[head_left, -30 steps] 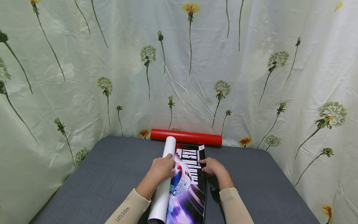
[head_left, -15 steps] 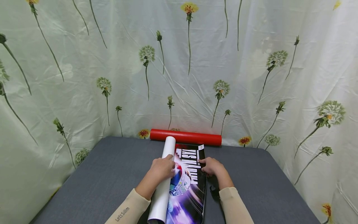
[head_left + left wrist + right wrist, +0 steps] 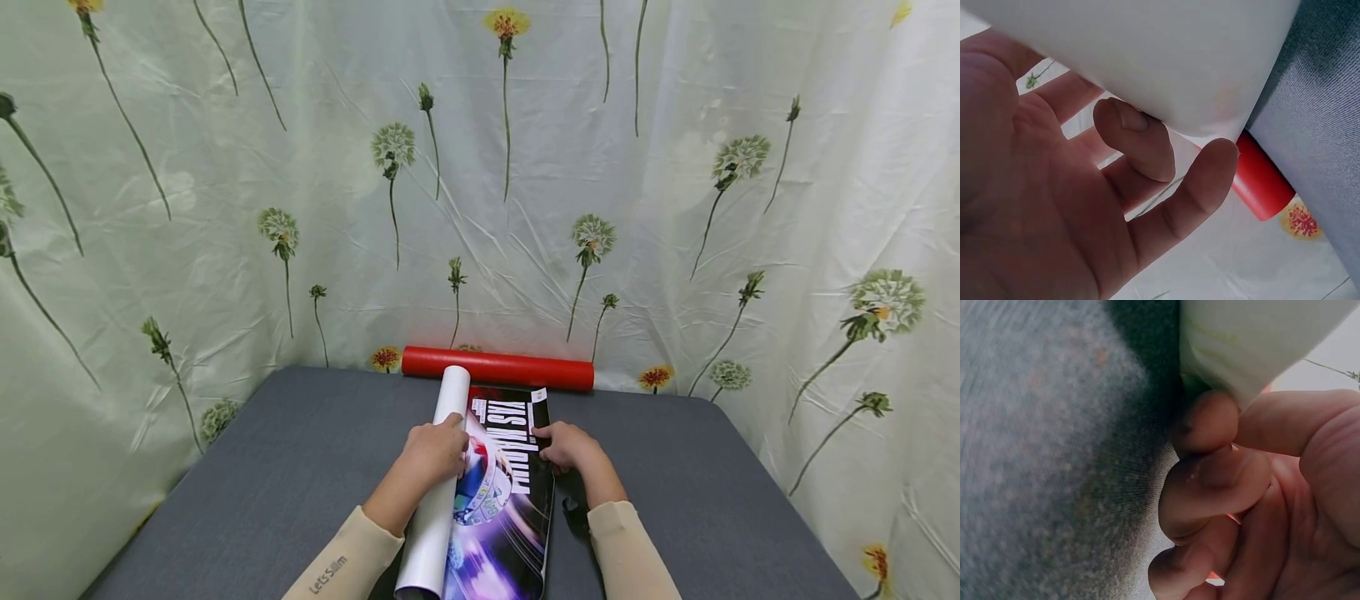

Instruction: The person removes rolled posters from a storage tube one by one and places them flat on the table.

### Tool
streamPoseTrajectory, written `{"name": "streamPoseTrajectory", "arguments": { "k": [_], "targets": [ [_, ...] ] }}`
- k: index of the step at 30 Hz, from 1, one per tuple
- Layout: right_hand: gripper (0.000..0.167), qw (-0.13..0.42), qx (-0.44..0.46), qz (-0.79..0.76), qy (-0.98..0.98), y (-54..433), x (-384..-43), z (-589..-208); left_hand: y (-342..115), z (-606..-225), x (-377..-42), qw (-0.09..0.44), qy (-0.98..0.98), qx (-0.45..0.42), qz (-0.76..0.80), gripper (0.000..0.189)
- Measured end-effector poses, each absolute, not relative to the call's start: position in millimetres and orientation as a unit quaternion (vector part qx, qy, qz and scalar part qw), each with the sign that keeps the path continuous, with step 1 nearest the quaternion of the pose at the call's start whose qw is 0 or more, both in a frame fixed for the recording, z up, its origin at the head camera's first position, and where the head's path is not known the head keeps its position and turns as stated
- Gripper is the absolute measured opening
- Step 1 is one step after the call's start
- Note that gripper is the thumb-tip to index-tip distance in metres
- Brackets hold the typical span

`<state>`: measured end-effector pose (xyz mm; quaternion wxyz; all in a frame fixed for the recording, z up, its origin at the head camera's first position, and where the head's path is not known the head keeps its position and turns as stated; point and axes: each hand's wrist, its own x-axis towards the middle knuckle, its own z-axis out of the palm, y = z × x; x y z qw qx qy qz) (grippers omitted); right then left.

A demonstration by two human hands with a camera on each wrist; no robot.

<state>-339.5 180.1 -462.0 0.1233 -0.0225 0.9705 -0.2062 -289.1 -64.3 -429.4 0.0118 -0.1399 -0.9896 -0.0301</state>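
A glossy poster (image 3: pixel 506 542), printed in black, purple and blue with large white letters, lies partly unrolled on the grey table. Its left portion is a white roll (image 3: pixel 427 542) with the blank back outward. My left hand (image 3: pixel 437 450) holds this roll around its middle; the left wrist view shows bent fingers (image 3: pixel 1207 175) against the white paper (image 3: pixel 1166 56). At the poster's right edge, my right hand (image 3: pixel 572 447) pinches the sheet, thumb on the printed face. The right wrist view has its other fingers (image 3: pixel 1213 478) curled below the white underside (image 3: pixel 1235 344).
A red tube (image 3: pixel 498 368) lies across the back of the grey table (image 3: pixel 300 467), just beyond the poster's far end. Close to the right wrist is a dark object (image 3: pixel 574 515), mostly hidden. A curtain (image 3: pixel 337 167) with dandelion prints hangs behind.
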Motion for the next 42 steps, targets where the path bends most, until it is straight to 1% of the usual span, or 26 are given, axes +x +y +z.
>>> {"name": "streamPoseTrajectory", "arguments": {
  "k": [3, 9, 14, 21, 27, 36, 42],
  "targets": [
    [0.052, 0.126, -0.02, -0.211, 0.969, 180, -339, -462, -65, -429, -289, 0.003, -0.99, -0.139, -0.031, 0.028],
    [0.051, 0.122, -0.028, -0.217, 0.968, 181, -339, -462, -66, -430, -290, 0.003, -0.989, -0.144, -0.032, 0.021],
    [0.051, 0.122, -0.031, -0.215, 0.969, 181, -338, -461, -67, -429, -290, 0.008, -0.989, -0.14, -0.039, 0.023],
    [0.052, 0.126, -0.019, -0.218, 0.968, 181, -339, -463, -69, -427, -288, 0.026, -0.988, -0.151, -0.029, 0.015],
    [0.052, 0.123, -0.028, -0.216, 0.968, 181, -339, -463, -72, -425, -287, 0.023, -0.986, -0.163, -0.041, 0.007],
    [0.052, 0.125, -0.024, -0.214, 0.968, 180, -340, -462, -74, -427, -290, 0.022, -0.987, -0.149, -0.048, 0.016],
    [0.052, 0.127, -0.022, -0.213, 0.968, 180, -340, -463, -75, -427, -290, 0.031, -0.987, -0.149, -0.046, 0.015]
  ]
}}
